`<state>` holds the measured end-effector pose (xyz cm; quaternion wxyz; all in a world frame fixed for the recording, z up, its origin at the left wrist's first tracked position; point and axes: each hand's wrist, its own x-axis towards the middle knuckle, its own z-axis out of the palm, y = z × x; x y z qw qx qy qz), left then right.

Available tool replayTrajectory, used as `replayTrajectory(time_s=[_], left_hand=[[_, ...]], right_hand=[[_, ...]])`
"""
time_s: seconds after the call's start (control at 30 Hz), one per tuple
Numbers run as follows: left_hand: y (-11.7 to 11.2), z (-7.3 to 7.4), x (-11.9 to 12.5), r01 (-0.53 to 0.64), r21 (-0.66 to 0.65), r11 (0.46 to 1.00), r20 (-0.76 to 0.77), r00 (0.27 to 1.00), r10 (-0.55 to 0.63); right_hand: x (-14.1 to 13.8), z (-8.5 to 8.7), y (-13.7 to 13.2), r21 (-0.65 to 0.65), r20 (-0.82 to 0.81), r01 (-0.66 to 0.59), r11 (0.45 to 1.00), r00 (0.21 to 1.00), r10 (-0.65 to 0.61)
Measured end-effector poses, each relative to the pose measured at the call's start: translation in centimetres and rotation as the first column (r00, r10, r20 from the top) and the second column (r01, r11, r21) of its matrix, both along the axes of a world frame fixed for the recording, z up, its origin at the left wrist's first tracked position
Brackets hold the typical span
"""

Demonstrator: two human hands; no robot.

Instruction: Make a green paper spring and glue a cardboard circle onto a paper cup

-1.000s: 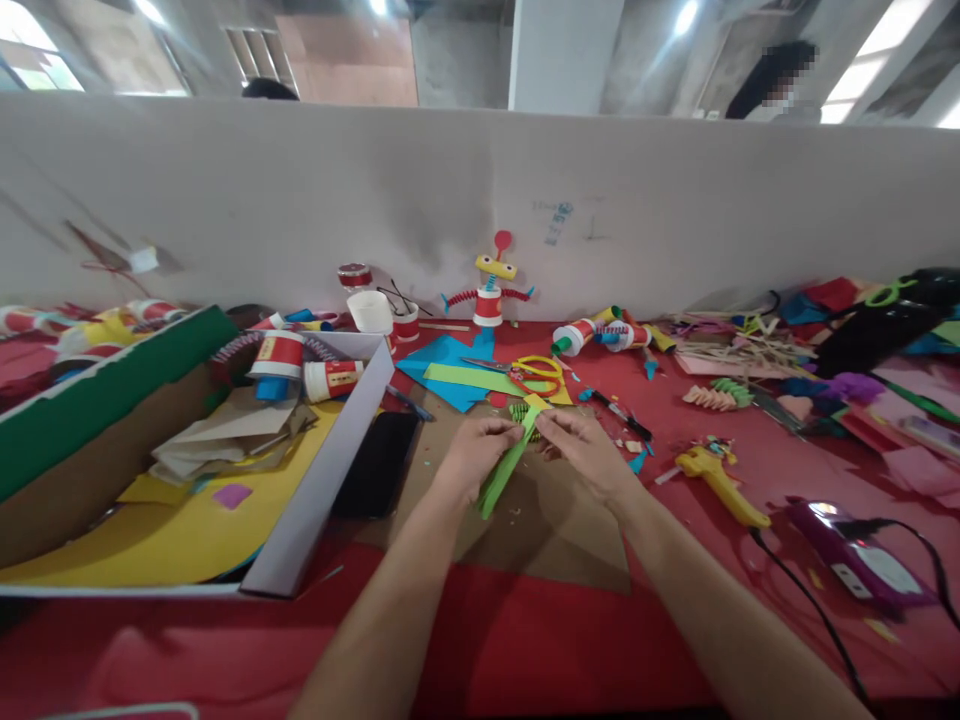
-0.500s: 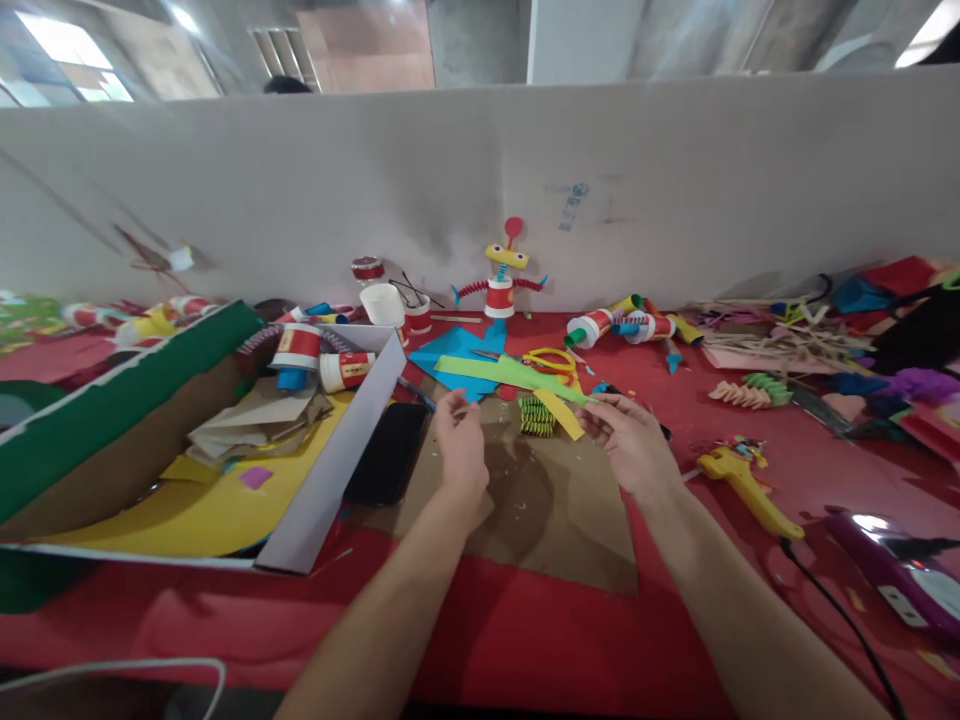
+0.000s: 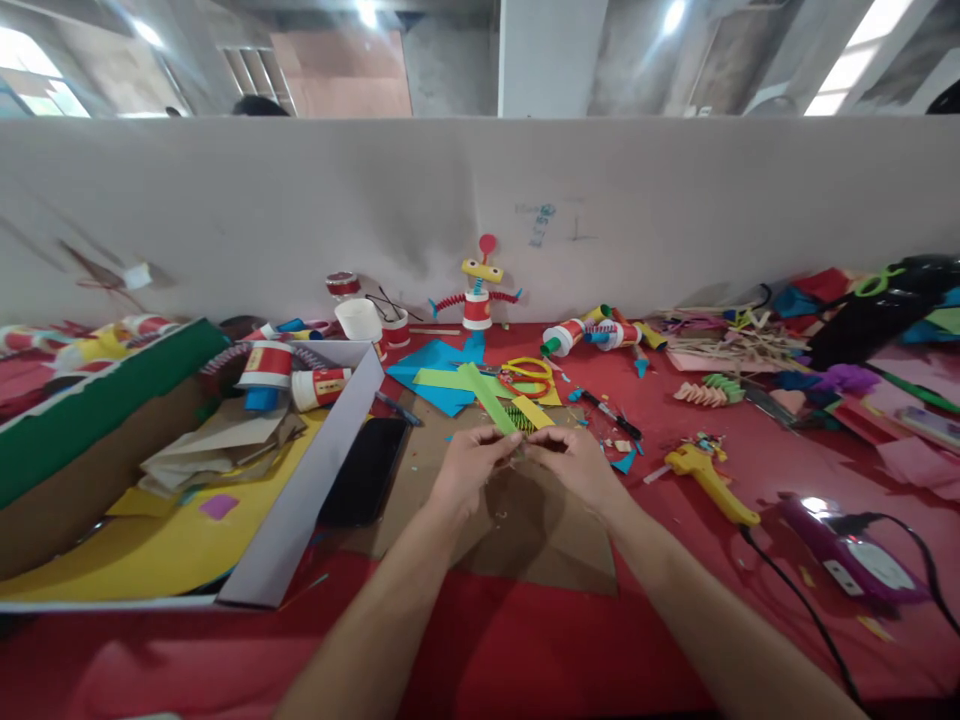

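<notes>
My left hand (image 3: 474, 468) pinches the near end of a light green paper strip (image 3: 487, 397), which points away from me. My right hand (image 3: 574, 462) is closed on a short yellow paper strip (image 3: 534, 412), its fingertips close against those of my left hand. Whether the two strips are joined is hidden by the fingers. Just behind them, partly covered, a green accordion-folded paper piece (image 3: 517, 420) rests on the brown cardboard (image 3: 555, 545). Another green strip (image 3: 439, 378) lies on blue paper (image 3: 450, 400), near yellow-handled scissors (image 3: 527, 375).
A box (image 3: 255, 560) with paper and cup figures stands left, beside a black phone (image 3: 365, 472). A cup robot (image 3: 476, 308) stands against the white partition (image 3: 637, 200). To the right lie a yellow glue gun (image 3: 709, 482), its cord, and a purple power strip (image 3: 851, 560).
My hands have come together over the cardboard. My left hand, earlier empty, has taken hold of the green strip, which has swung to point away from me. The camera view has shifted slightly.
</notes>
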<state>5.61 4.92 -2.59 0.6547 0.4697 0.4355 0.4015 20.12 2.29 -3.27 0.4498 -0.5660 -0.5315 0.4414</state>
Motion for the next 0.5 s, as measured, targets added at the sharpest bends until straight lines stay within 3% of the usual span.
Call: replayTrajectory(time_s=[0.07,0.23,0.4,0.5], left_hand=[[0.1,-0.4,0.1,-0.014,-0.026,1.000,-0.013,1.000,0.014],[0.1,-0.5,0.3,-0.055,-0.148,0.987,0.071,0.995,0.066],[-0.1,-0.1,0.4,0.075,-0.117,0.990,0.055,0.996,-0.069],[-0.1,-0.3,0.6,0.056,-0.142,0.988,0.066,0.997,-0.047]], right_hand=[[0.4,-0.4,-0.1,0.042,0.050,0.033,0.999,0.998,-0.035],[0.7,-1.3,-0.2,-0.007,-0.151,0.139,0.990,0.979,-0.138],[0.4,-1.1,-0.3,-0.113,-0.282,0.044,0.993,0.957,-0.075],[0.0,-0.9,-0.6,-0.095,-0.297,0.048,0.994,0.952,-0.074]])
